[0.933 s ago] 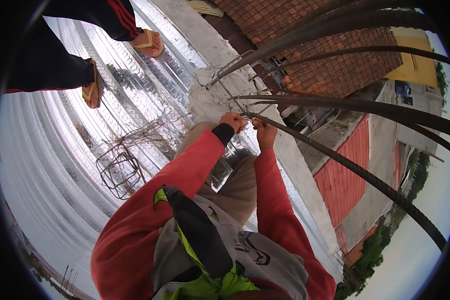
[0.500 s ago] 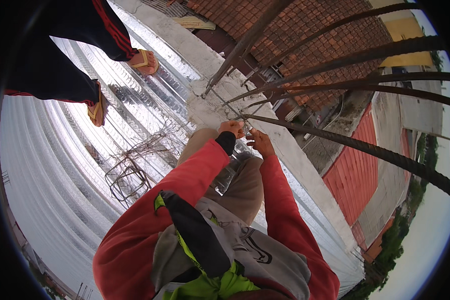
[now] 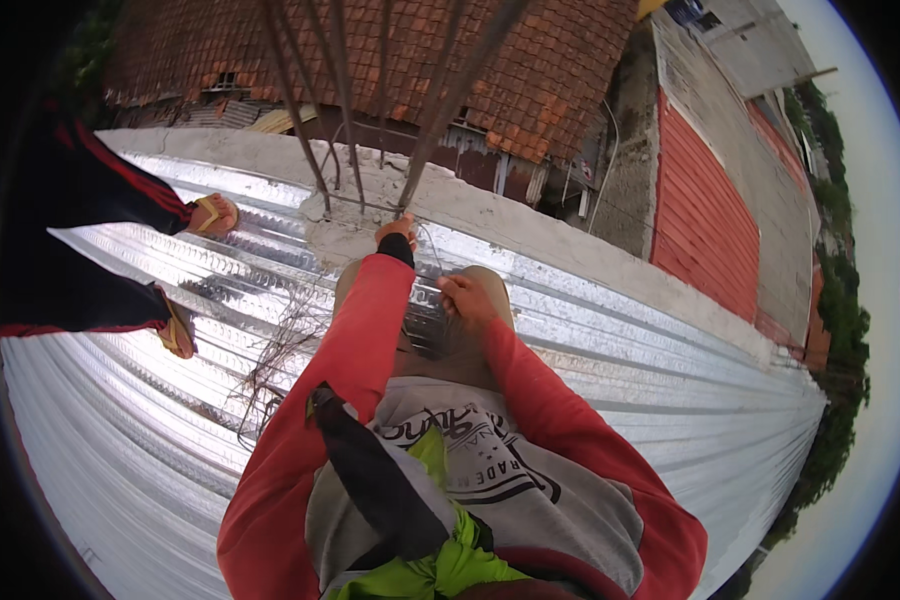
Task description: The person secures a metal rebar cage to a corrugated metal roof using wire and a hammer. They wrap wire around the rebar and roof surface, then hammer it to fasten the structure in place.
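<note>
My left hand (image 3: 398,230) is at the foot of a steel reinforcing bar (image 3: 428,130), fingers closed against it where a thin crossing rod meets the bar. What its fingertips pinch is too small to make out. A thin tie wire (image 3: 429,246) curves from that spot to my right hand (image 3: 467,297), which is closed on the wire's end above my right knee. Several more rusty bars (image 3: 342,110) stand in a cluster left of this one, rising from the rough concrete ledge (image 3: 530,235).
Shiny corrugated metal sheets (image 3: 610,400) lie under me. A tangle of loose wire (image 3: 275,365) is at my left. Beyond it stands a person in dark trousers (image 3: 100,270) and sandals. Past the ledge are a tiled roof (image 3: 250,50) and a red metal roof (image 3: 705,210).
My view has turned, so the bars now stand ahead and to the left. My right hand has drawn away from the left toward my body, with wire showing between them.
</note>
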{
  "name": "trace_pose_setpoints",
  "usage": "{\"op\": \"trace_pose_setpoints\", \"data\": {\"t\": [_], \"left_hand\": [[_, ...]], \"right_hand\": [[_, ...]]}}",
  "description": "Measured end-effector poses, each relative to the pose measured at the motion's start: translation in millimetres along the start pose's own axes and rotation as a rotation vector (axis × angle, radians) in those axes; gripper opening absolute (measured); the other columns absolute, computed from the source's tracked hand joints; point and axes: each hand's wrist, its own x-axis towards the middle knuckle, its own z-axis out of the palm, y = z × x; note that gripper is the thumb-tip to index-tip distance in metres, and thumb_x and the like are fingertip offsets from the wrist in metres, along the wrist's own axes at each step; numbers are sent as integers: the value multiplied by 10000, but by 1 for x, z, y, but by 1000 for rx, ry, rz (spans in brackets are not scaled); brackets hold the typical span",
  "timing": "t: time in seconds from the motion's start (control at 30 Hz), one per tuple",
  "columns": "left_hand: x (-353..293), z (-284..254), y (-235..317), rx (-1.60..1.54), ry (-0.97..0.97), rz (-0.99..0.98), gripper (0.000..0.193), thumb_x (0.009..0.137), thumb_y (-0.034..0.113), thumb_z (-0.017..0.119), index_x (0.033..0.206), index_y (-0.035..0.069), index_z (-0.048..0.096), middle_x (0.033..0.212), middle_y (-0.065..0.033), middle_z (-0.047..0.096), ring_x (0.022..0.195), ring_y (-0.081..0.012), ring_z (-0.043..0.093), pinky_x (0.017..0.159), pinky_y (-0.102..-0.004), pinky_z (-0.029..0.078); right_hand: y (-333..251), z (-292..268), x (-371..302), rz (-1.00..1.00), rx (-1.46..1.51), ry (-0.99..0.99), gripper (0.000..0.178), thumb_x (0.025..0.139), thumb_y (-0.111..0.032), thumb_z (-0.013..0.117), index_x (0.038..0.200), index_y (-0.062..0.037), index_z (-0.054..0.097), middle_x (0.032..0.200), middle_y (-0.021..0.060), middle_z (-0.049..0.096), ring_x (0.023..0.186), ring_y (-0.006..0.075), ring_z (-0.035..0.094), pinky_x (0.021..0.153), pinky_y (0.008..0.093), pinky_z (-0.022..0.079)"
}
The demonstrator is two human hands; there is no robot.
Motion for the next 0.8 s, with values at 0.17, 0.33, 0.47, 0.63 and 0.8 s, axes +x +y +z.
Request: {"op": "trace_pose_setpoints", "data": {"t": [0.17, 0.33, 0.47, 0.63, 0.8], "left_hand": [[-81, -20, -47, -123, -412, 20, 735, 900, 413, 780, 1423, 10, 456, 1355, -147, 557, 1159, -338, 623, 942, -491, 580], [-116, -23, -99, -163, -889, -73, 291, 982, 253, 688, 1218, 99, 617, 979, 6, 663, 1190, -295, 630, 1012, -511, 535], [-121, -33, -106, 64, -796, 18, 257, 1007, 205, 640, 1242, 110, 593, 1035, -32, 643, 1154, -306, 650, 961, -485, 568], [-127, -65, -116, 237, -684, 75, 321, 1020, 185, 614, 1304, 50, 548, 1168, -89, 650, 1078, -288, 686, 870, -404, 617], [-129, -52, -107, 309, -712, 80, 325, 1009, 168, 628, 1283, 13, 546, 1202, -134, 662, 1064, -286, 698, 858, -399, 622]], "right_hand": [[6, 17, -49, 80, 1195, 262, 603, 1032, -351, 576, 1485, -46, 318, 1423, 233, 408, 1276, 337, 467, 1034, 499, 519], [-29, -43, -79, -62, 1233, 290, 570, 1014, -318, 601, 1445, -21, 376, 1474, 258, 388, 1387, 402, 387, 1048, 604, 478], [5, -117, -122, -245, 1044, 202, 476, 970, -213, 656, 1327, 63, 505, 1284, 224, 586, 1201, 355, 594, 1067, 480, 510], [116, -230, -174, -205, 494, 863, 427, 961, -232, 593, 1318, 2, 576, 1094, 171, 682, 979, 262, 701, 787, 386, 591], [273, -165, -155, 428, -559, 640, 699, 827, -469, 770, 1328, -32, 554, 1306, 237, 570, 1220, 410, 579, 1011, 502, 494]]}}
